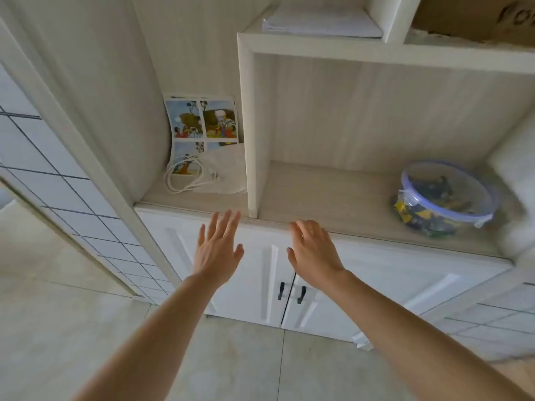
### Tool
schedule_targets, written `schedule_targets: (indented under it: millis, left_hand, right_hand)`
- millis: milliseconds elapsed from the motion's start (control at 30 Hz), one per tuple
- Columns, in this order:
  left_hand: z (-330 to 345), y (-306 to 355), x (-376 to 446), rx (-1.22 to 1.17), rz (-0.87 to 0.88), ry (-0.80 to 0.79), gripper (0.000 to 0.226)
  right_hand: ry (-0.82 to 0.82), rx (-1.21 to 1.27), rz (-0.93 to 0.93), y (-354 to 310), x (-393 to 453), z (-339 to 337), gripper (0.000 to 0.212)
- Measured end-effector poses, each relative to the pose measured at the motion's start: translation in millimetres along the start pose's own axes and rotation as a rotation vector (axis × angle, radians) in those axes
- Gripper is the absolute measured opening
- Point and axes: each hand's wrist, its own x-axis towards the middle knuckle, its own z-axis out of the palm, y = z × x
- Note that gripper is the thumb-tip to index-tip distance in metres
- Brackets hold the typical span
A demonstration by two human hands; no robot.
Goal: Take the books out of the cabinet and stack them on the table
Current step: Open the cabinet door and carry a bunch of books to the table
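Note:
A pale wood cabinet [341,228] fills the view, with open shelves above two white doors [254,285] that are shut. A thin picture book [202,123] with cartoon panels leans against the back of the left compartment. A stack of white paper or booklets [321,23] lies on the upper shelf. My left hand [217,250] is held up in front of the shelf edge, fingers spread, holding nothing. My right hand [312,253] hovers beside it, fingers slightly curled, also empty. No table is in view.
A white cable [185,178] is coiled in front of the picture book, beside a thin white bag [228,175]. A clear tub with a blue rim [445,198], full of small toys, sits on the right of the shelf. A cardboard box [474,15] stands top right. Black door handles [291,293] are below my hands.

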Motion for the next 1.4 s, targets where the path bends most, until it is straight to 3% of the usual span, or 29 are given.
schedule_targets:
  millis: [133,400,600,733,800,900,1000,1133,1267,1400]
  left_hand:
    - [18,0,4,0.120,0.037,-0.115,0.076]
    - [26,0,2,0.140,0.010,-0.057,0.077]
    - [23,-1,-10,0.165,0.002,0.007,0.055]
    - [24,-9,-33,0.158,0.050,0.017,0.054]
    - [22,-16,-44,0.149,0.081,-0.005,0.057]
    - [17,-23,-57,0.170,0.117,-0.040,0.059]
    - [11,-22,-64,0.028,0.068,0.020,0.054]
    - [9,-10,-71,-0.264,-0.177,0.127,0.068]
    - [5,-14,-84,-0.377,-0.321,0.014,0.092]
    - [-9,-38,-100,-0.734,-0.486,-0.142,0.111]
  right_hand:
    - [0.002,-0.054,-0.012,3,5,12,0.053]
    - [-0.039,0.114,-0.006,0,-3,10,0.064]
    - [-0.167,0.115,0.016,-16,-17,-5,0.049]
    - [-0.314,0.370,0.152,-19,1,-18,0.041]
    - [-0.399,0.493,0.079,-22,3,-16,0.035]
    - [-0.398,0.627,0.018,-35,-12,-8,0.035]
    - [-0.415,0.678,0.033,-42,-22,-6,0.035]
    - [-0.533,0.741,0.002,-52,-15,-15,0.031]
    - [-0.644,0.894,0.090,-71,-22,-16,0.036]
    - [-0.760,1.022,0.139,-92,-34,-17,0.041]
